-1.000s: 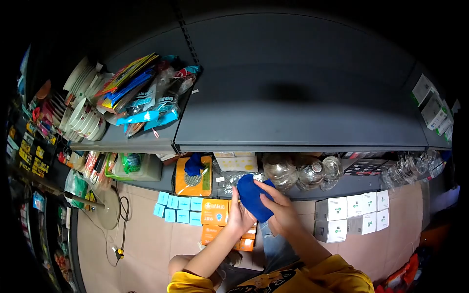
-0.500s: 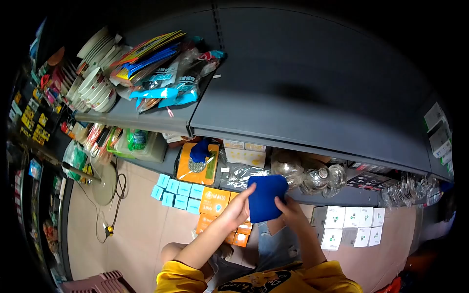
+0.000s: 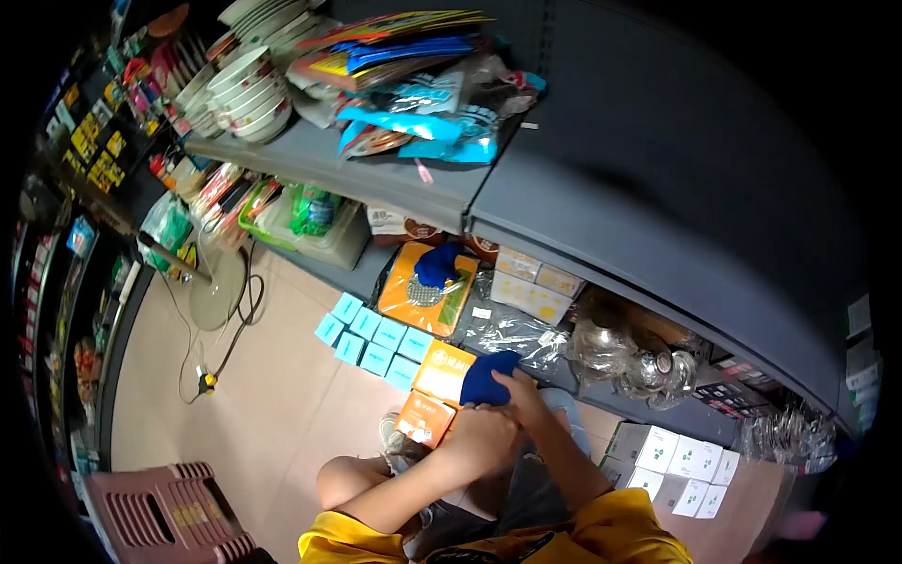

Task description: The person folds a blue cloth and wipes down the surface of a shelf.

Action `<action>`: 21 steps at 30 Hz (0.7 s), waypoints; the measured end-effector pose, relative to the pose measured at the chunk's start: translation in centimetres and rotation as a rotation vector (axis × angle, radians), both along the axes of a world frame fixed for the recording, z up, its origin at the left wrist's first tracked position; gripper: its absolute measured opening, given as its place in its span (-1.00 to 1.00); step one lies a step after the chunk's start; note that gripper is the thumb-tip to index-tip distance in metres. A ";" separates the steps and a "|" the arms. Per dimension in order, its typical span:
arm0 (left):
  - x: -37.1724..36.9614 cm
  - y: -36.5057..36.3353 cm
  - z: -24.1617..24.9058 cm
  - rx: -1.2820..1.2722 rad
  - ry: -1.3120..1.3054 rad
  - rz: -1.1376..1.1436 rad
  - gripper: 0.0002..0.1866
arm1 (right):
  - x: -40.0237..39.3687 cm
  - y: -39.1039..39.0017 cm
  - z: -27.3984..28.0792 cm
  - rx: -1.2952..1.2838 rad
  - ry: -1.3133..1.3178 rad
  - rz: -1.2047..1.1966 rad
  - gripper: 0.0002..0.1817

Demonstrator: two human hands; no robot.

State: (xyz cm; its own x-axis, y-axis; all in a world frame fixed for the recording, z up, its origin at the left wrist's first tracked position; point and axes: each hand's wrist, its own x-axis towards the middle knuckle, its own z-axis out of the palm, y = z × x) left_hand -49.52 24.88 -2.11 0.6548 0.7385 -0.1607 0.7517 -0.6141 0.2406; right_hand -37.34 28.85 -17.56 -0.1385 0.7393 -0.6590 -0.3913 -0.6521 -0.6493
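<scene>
A blue cloth [image 3: 487,378] is bunched in front of the orange boxes [image 3: 443,371]. My right hand [image 3: 519,395] grips its right side, with the thumb lying across it. Just below the cloth, my left hand [image 3: 484,440] is closed with its back toward me. Its fingertips are hidden, so what it holds does not show. Beside it stands a lower orange box [image 3: 426,419]. Rows of light blue boxes [image 3: 378,338] sit on the floor to the left.
A second blue cloth [image 3: 437,266] lies on an orange package [image 3: 413,305] on the low shelf. Wrapped metal ware [image 3: 648,368] and white boxes [image 3: 695,458] are at right. A pink stool [image 3: 164,512] and a cable [image 3: 246,305] are at left. The grey upper shelf [image 3: 648,207] overhangs.
The blue cloth has gone from held spread between both hands to bunched lower, by the orange boxes. My left hand has shifted below it and closed. The view has turned.
</scene>
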 end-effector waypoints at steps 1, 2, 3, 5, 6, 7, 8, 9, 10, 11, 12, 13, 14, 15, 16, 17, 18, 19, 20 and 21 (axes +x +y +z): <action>0.1 -0.2 -0.1 -0.006 -0.002 0.017 -0.57 | -0.7 0.6 0.0 0.048 0.075 -0.013 -0.71; 0.2 -0.4 -0.3 -0.098 0.045 0.026 -0.58 | -1.1 1.3 0.0 0.049 -0.020 -0.012 -0.71; 0.2 -0.4 -0.4 -0.192 0.091 0.034 -0.60 | -1.3 1.8 0.2 0.035 0.003 -0.015 -0.72; -0.1 -0.5 -1.2 -0.187 0.068 0.090 -0.63 | -1.2 2.1 -0.4 0.010 0.021 -0.003 -0.74; -0.2 -0.6 -1.6 -0.173 0.045 0.128 -0.66 | -1.1 2.3 -1.7 0.000 0.078 -0.058 -0.73; -0.2 -0.7 -2.2 -0.180 0.041 0.136 -0.66 | -1.1 2.5 -1.5 -0.008 0.133 -0.118 -0.72; -0.3 -0.8 -2.7 -0.061 -0.003 0.096 -0.71 | -0.9 2.2 -1.2 -0.015 0.129 -0.113 -0.72; -0.2 -1.0 -3.0 0.060 -0.047 0.055 -0.75 | -0.5 2.0 -0.8 -0.029 0.083 -0.150 -0.72; -0.1 -0.9 -2.7 0.057 -0.051 0.058 -0.75 | -0.2 2.0 -0.2 -0.039 0.038 -0.189 -0.72; 0.0 -0.6 -1.9 -0.015 -0.006 0.000 -0.78 | 0.3 1.8 -0.6 -0.078 0.029 -0.207 -0.74; 0.2 -0.5 -1.5 -0.086 0.039 -0.061 -0.81 | 0.7 1.4 -0.4 -0.080 0.028 -0.208 -0.74; 0.5 -0.7 -1.9 -0.087 0.038 -0.064 -0.81 | 1.0 0.8 0.5 -0.062 0.054 -0.255 -0.75; 0.8 -1.0 -2.4 -0.065 -0.033 0.044 -0.83 | 1.3 0.2 1.0 -0.044 0.080 -0.303 -0.75; 1.0 -1.1 -2.6 -0.053 -0.067 0.097 -0.83 | 1.9 -0.1 0.6 -0.046 0.080 -0.306 -0.75; 1.2 -1.2 -2.5 -0.042 -0.103 0.150 -0.84 | 2.5 -0.3 0.4 -0.020 0.096 -0.276 -0.76; 1.3 -1.0 -2.1 -0.068 0.022 0.061 -0.83 | 2.8 -0.5 0.2 0.007 0.114 -0.243 -0.77; 1.4 -0.9 -1.7 -0.094 0.148 -0.026 -0.82 | 3.0 -0.6 0.1 0.007 0.116 -0.242 -0.77; 1.5 -1.0 -2.0 -0.092 0.150 -0.022 -0.82 | 2.9 -0.6 1.3 0.006 0.088 -0.262 -0.76; 1.7 -1.3 -2.6 -0.116 0.148 -0.020 -0.79 | 3.0 -0.5 2.1 0.004 0.060 -0.282 -0.76; 1.9 -1.7 -3.0 -0.145 0.147 -0.017 -0.77 | 3.1 -0.4 2.5 0.002 0.062 -0.278 -0.76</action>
State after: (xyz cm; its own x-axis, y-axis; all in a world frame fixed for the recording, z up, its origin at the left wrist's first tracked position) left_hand -47.61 23.16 -5.09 0.6287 0.6900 -0.3587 0.7750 -0.5939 0.2159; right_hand -34.25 28.46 -15.08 0.0299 0.7561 -0.6538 -0.5940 -0.5126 -0.6200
